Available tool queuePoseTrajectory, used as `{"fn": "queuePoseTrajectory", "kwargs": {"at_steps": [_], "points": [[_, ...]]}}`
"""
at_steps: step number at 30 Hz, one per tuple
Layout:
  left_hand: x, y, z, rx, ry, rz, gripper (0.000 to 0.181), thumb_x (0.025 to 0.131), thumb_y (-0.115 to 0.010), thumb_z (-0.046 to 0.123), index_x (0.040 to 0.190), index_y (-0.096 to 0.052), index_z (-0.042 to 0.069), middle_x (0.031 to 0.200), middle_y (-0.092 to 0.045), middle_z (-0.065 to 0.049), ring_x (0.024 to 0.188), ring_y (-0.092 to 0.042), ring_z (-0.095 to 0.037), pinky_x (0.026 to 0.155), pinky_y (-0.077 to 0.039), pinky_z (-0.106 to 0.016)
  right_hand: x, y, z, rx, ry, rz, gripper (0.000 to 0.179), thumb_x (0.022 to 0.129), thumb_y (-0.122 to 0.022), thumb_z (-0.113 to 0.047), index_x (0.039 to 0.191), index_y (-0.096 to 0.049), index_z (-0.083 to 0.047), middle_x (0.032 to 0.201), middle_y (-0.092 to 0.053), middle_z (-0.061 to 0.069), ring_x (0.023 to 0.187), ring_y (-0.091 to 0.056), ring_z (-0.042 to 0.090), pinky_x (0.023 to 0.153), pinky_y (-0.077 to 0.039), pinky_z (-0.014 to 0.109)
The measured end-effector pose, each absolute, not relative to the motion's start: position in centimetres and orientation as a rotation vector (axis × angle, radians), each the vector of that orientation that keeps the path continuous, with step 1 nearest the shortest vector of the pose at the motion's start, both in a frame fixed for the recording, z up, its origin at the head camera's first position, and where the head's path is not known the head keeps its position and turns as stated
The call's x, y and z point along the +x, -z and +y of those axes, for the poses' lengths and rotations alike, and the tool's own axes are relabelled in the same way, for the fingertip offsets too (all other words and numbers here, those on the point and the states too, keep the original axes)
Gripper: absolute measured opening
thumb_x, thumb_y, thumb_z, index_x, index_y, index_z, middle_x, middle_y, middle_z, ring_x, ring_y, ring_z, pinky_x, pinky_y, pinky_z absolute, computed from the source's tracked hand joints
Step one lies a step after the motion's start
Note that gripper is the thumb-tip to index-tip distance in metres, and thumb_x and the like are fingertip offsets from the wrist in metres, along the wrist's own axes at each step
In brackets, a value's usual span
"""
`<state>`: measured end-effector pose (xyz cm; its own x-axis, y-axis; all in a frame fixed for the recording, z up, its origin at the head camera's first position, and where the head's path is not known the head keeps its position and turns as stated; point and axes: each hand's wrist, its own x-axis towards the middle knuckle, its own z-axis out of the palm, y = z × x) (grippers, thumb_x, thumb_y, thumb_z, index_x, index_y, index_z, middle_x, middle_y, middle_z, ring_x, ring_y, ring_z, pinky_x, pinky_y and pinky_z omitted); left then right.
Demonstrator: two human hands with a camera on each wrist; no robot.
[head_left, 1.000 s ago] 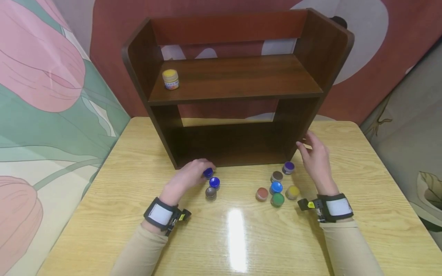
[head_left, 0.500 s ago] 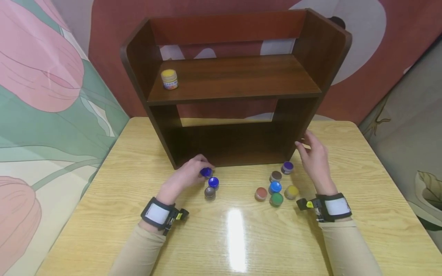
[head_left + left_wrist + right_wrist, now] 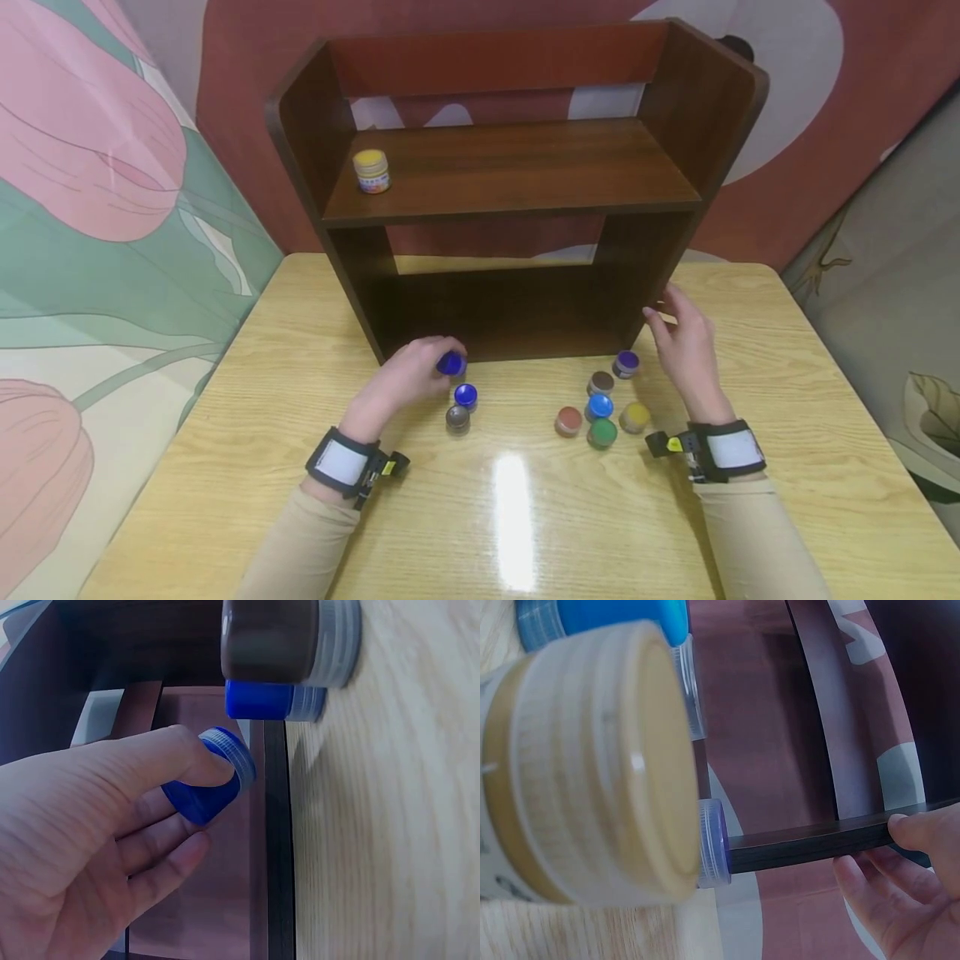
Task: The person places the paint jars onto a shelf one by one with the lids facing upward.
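Note:
My left hand (image 3: 408,379) pinches a small blue paint jar (image 3: 202,796) between thumb and fingers. The jar is tilted and off the table, near the shelf's lower front edge. Close by on the table stand a second blue jar (image 3: 466,396) and a dark grey-brown jar (image 3: 457,418). At the dark wooden shelf (image 3: 517,171), my right hand (image 3: 686,350) holds the right side panel, thumb on its front edge and fingers on the outer side. A purple-lidded jar (image 3: 627,364) stands just left of that hand.
Right of centre, several jars are grouped: dark brown (image 3: 601,383), light blue (image 3: 599,407), red-brown (image 3: 568,421), green (image 3: 602,433) and yellow (image 3: 635,417). A yellow-lidded jar (image 3: 372,172) stands at the left of the upper shelf. Beneath everything is a light wooden table (image 3: 420,525).
My left hand has lifted the blue jar slightly off the table, tilting it towards the shelf. The right hand stays in place on the side panel.

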<state>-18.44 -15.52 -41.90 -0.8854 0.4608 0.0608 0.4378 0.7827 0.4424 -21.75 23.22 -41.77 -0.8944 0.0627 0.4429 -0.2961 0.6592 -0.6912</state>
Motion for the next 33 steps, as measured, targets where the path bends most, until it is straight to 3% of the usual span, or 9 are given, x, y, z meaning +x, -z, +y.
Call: {"fn": "queuePoseTrajectory", "kwargs": {"at_steps": [8, 14, 18, 24, 33], "points": [[-18.27, 41.82, -15.49, 0.738, -0.693, 2.909, 0.057, 0.081, -0.077, 0.002, 0.134, -0.061, 0.016, 0.127, -0.064, -0.009, 0.115, -0.066, -0.027, 0.097, -0.058, -0.042, -21.78, 41.81, 23.26, 0.180, -1.124, -2.439, 0.035, 0.100, -0.057, -0.011, 0.135, -0.057, -0.007, 0.132, -0.065, 0.021, 0.115, -0.066, 0.039, 0.087, -0.058, 0.054], [-18.34, 42.20, -15.62, 0.841, -0.667, 2.922, 0.042, 0.082, -0.078, 0.002, 0.122, -0.070, 0.010, 0.123, -0.060, -0.014, 0.108, -0.066, -0.026, 0.094, -0.059, -0.038, -21.77, 41.71, 23.22, 0.189, -1.130, -2.436, 0.036, 0.100, -0.057, -0.010, 0.135, -0.057, -0.007, 0.131, -0.065, 0.020, 0.114, -0.066, 0.039, 0.086, -0.058, 0.052], [-18.40, 42.34, -15.56, 0.840, -0.695, 2.938, 0.032, 0.083, -0.080, 0.008, 0.114, -0.071, 0.010, 0.119, -0.064, -0.011, 0.108, -0.067, -0.026, 0.095, -0.059, -0.039, -21.77, 41.72, 23.22, 0.188, -1.127, -2.437, 0.036, 0.100, -0.057, -0.010, 0.136, -0.057, -0.008, 0.132, -0.065, 0.020, 0.115, -0.066, 0.039, 0.086, -0.058, 0.053], [-18.40, 42.33, -15.44, 0.756, -0.702, 2.929, 0.031, 0.083, -0.082, 0.016, 0.111, -0.069, 0.012, 0.108, -0.070, -0.004, 0.102, -0.069, -0.023, 0.092, -0.060, -0.039, -21.77, 41.77, 23.21, 0.182, -1.129, -2.440, 0.036, 0.100, -0.057, -0.011, 0.136, -0.057, -0.008, 0.133, -0.064, 0.020, 0.115, -0.066, 0.039, 0.087, -0.058, 0.054], [-18.62, 42.50, -15.35, 0.712, -0.675, 2.905, 0.033, 0.081, -0.083, 0.013, 0.110, -0.066, 0.011, 0.102, -0.068, -0.003, 0.094, -0.064, -0.017, 0.088, -0.059, -0.034, -21.81, 41.81, 23.22, 0.177, -1.122, -2.444, 0.036, 0.100, -0.057, -0.011, 0.136, -0.057, -0.007, 0.132, -0.064, 0.020, 0.116, -0.065, 0.040, 0.087, -0.058, 0.055]]}}
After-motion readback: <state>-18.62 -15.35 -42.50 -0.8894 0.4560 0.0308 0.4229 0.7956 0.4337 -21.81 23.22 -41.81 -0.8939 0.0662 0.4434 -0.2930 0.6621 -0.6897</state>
